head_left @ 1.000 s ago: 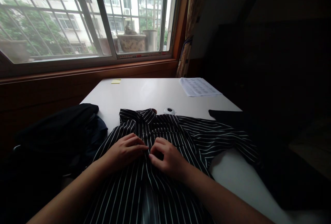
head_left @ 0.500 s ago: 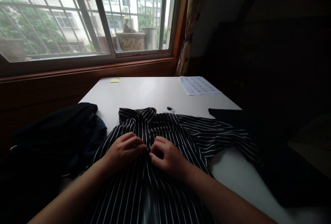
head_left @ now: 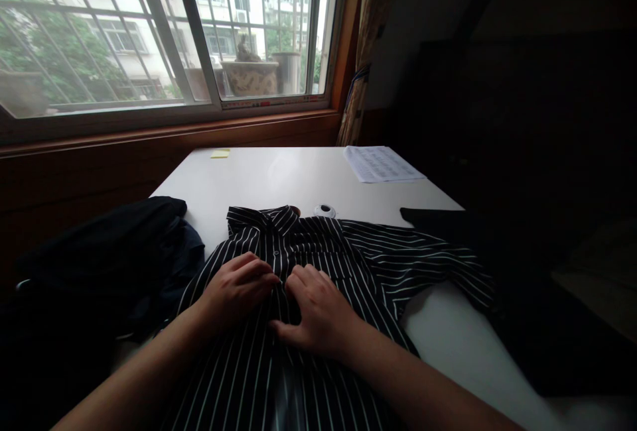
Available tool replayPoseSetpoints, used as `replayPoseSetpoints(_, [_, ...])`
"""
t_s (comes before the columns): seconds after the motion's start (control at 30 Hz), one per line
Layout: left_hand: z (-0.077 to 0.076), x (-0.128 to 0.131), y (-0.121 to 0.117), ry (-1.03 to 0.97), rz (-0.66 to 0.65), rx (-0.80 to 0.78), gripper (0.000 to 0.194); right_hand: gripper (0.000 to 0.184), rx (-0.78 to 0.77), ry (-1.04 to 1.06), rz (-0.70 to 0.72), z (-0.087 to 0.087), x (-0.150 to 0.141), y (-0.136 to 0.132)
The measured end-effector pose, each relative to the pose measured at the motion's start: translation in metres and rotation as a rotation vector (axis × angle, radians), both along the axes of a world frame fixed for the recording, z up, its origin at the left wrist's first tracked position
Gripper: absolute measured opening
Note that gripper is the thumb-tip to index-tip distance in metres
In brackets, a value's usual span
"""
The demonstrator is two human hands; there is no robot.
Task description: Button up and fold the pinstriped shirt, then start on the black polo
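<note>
Striped shirt (head_left: 253, 338): hem cut off at btm edge of view. L hand (head_left: 241, 285): fingertips too dim to tell if pinching cloth. R hand (head_left: 318, 308) hides pt of shirt's front. Printed sheets (head_left: 383, 164) beyond shirt: txt too small. Dk clothes heap (head_left: 134, 239) L of shirt: lower outline lost in shadow.

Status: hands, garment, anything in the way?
Left hand on black, white-striped collared shirt, grip unclear; right hand on it, thumb spread. Shirt lies front up. Hands hide part; dark fabric heap at left.
</note>
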State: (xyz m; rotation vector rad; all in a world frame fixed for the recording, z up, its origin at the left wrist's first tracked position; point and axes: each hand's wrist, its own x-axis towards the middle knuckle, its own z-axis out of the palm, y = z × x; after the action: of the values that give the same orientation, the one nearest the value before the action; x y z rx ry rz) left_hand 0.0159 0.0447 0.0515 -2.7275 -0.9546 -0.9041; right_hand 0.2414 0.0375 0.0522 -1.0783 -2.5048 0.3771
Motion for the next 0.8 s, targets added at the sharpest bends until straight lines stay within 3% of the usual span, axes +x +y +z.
replayPoseSetpoints(0.33, [0.0021,0.0012,0.0009,0.008,0.016,0.010,0.013,0.011,-0.012,0.019,0.015,0.0011,0.0009,0.0039])
replayPoseSetpoints(0.8, [0.0011,0.0014,0.0016,-0.014,0.070,0.015,0.012,0.011,-0.043,0.168,0.008,0.0031,0.0025,0.0064])
